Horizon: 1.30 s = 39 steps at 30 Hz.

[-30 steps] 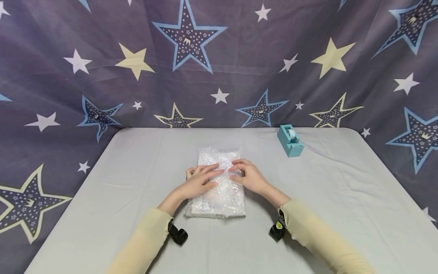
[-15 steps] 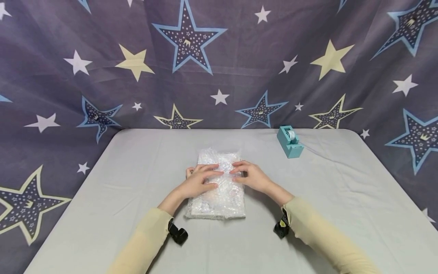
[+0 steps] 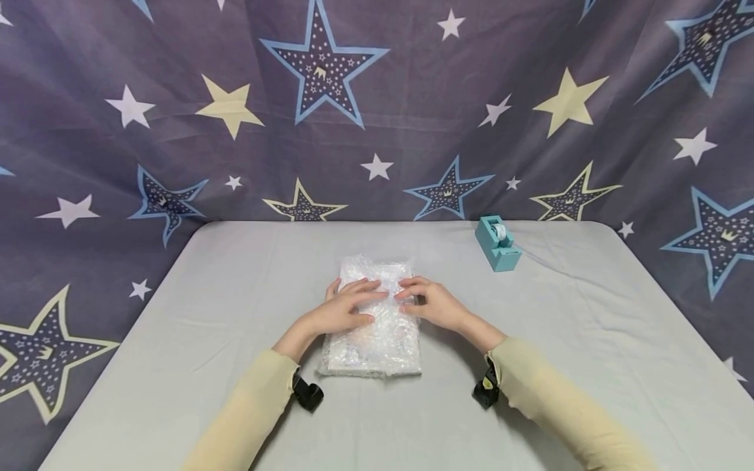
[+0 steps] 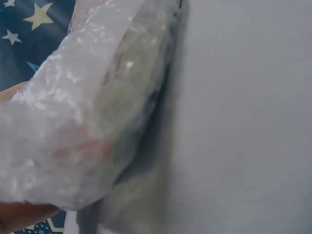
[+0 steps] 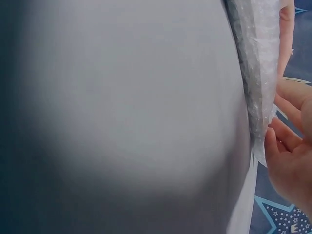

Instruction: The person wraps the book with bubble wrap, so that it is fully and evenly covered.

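A flat rectangular item in bubble wrap (image 3: 374,350) lies on the table in the head view, its contents blurred by the plastic. My left hand (image 3: 338,313) rests across its left half, fingers spread toward the middle. From the right side, my right hand (image 3: 436,305) touches the top of the wrap, its fingers gently bent. The left wrist view shows the wrapped edge (image 4: 131,83) up close, with only bits of the hand behind it. In the right wrist view, the right hand (image 5: 292,161) has its fingertips against the bubble wrap (image 5: 258,63).
A teal tape dispenser (image 3: 498,245) with a roll of clear tape stands at the back right of the table (image 3: 177,392). A star-patterned cloth (image 3: 412,85) hangs behind the table and along both sides.
The right hand has shifted slightly right and its fingers have drawn in a little. The left hand's outer fingers have moved on the wrap's left edge. The package stays in place.
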{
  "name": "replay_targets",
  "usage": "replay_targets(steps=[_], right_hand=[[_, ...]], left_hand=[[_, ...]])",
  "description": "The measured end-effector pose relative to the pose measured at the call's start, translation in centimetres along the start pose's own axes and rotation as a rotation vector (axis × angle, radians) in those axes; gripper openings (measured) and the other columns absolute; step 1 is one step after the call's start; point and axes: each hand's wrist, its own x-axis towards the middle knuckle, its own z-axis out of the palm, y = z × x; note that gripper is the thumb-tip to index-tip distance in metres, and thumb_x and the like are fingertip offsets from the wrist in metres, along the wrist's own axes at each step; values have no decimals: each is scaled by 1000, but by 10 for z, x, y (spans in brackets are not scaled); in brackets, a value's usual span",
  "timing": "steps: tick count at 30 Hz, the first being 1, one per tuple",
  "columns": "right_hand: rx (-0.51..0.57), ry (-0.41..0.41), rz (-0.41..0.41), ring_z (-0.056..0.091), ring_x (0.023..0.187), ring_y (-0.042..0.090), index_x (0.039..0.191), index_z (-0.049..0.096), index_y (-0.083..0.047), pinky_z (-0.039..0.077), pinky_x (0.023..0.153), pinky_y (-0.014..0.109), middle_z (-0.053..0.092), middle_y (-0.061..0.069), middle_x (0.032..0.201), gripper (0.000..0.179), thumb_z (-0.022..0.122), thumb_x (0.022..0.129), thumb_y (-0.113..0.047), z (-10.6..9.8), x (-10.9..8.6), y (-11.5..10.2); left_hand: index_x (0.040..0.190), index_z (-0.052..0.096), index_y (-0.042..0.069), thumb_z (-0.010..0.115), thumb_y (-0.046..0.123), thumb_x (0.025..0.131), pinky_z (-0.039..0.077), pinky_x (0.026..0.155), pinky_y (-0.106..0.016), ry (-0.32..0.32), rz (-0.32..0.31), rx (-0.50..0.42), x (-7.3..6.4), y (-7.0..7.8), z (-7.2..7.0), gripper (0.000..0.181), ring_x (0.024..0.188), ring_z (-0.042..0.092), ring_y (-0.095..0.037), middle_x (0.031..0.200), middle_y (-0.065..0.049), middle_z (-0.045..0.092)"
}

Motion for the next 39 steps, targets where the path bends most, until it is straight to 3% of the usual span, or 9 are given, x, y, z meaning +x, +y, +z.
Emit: replay_targets(steps=[5, 13, 26, 39], right_hand=[[11, 18, -29, 46, 120, 31, 104, 68, -5, 38, 99, 44, 55, 14, 124, 22, 62, 84, -11, -5, 1, 2], [47, 88, -16, 60, 99, 25, 103, 66, -2, 51, 83, 34, 63, 11, 108, 19, 58, 86, -8, -22, -2, 6], [-126, 144, 93, 60, 77, 14, 104, 66, -4, 49, 67, 27, 68, 8, 95, 22, 57, 89, -16, -79, -11, 16], [-186, 234, 173, 59, 80, 27, 108, 63, -2, 47, 64, 29, 65, 16, 94, 24, 52, 92, -17, -131, -29, 32]], left_hand=[[134, 46, 19, 57, 28, 88, -5, 102, -65, -22, 1, 27, 1, 4, -4, 48, 136, 22, -30, 146, -9, 31], [133, 47, 19, 56, 28, 88, -5, 103, -64, -16, -4, 9, 1, 4, 0, 47, 136, 21, -30, 146, -9, 32], [133, 47, 18, 58, 26, 87, -11, 104, -59, -12, -26, -68, -1, 1, 1, 48, 138, 18, -28, 147, -6, 30], [133, 47, 17, 57, 28, 88, -12, 104, -59, -2, -14, -113, -4, 0, 0, 47, 137, 17, -30, 147, -8, 29]])
